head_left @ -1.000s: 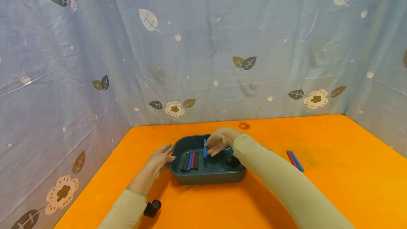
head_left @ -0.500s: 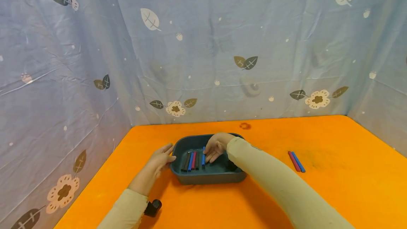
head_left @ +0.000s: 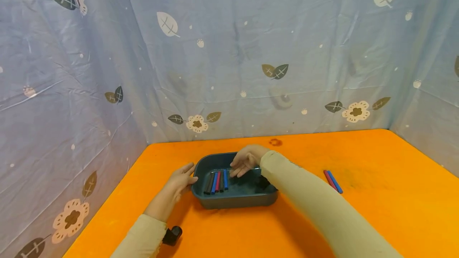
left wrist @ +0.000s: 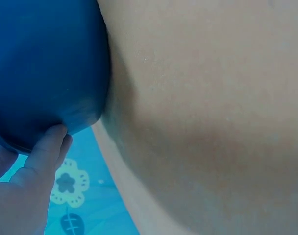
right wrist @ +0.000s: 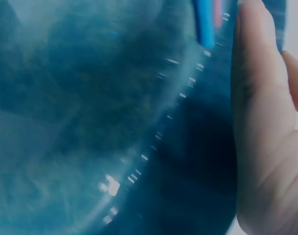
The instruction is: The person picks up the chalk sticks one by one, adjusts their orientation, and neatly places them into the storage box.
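In the head view a dark blue-grey, round-cornered tray (head_left: 236,202) stands on the orange table. My left hand (head_left: 174,184) holds its left rim, the thumb over the edge and the fingers against the outer wall (left wrist: 65,83). Inside, on the left, a row of slim crayon-like sticks lies side by side: black, blue, pink and a blue stick (head_left: 225,179) at the right end. Just right of that stick, my right hand (head_left: 245,161) hovers over the tray with loose fingers and nothing in them. In the right wrist view a blue stick end (right wrist: 205,24) shows beside the fingers.
Farther right on the orange table (head_left: 376,178) lie a red stick (head_left: 330,180) and a blue stick (head_left: 335,181), side by side. A patterned curtain (head_left: 233,51) encloses the back and sides. Black camera mounts sit at the wrists.
My right hand lowered a blue stick into the tray, set it at the right end of the row and let go. It has risen slightly. The left hand stays on the rim.
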A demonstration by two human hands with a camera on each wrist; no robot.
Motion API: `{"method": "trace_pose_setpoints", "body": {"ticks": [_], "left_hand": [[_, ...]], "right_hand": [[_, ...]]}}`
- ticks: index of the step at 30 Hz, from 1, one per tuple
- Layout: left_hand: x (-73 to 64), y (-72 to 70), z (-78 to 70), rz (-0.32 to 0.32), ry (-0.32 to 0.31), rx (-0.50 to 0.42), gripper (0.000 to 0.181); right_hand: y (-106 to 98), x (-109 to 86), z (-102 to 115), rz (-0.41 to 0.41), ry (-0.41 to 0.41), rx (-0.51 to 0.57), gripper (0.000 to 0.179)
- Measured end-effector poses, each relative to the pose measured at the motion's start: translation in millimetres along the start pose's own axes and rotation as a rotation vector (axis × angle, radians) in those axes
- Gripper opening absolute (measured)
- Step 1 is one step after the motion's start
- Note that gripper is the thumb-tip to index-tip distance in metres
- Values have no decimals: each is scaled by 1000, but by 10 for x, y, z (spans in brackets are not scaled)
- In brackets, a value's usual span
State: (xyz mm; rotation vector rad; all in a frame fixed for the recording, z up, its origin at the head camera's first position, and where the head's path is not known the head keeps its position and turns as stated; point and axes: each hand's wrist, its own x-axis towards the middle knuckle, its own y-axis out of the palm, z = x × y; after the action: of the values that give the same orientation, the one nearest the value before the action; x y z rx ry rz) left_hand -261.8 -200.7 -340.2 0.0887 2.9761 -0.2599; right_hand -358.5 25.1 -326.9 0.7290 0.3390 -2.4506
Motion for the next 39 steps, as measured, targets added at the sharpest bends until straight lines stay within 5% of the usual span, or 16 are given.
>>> {"method": "trace_pose_setpoints", "body": {"ticks": [20, 28, 39], "left_hand": [[12, 11, 1, -1, 1, 20, 63], [-5, 8, 6, -8, -3, 16, 64], [-2, 15, 9, -22, 1, 17, 63]], "right_hand": [[-570, -735, 127, 33, -152, 82, 54], [-793, -930, -51, 26, -201, 95, 64], [-1059, -1095, -410, -13, -277, 70, 53]]}}
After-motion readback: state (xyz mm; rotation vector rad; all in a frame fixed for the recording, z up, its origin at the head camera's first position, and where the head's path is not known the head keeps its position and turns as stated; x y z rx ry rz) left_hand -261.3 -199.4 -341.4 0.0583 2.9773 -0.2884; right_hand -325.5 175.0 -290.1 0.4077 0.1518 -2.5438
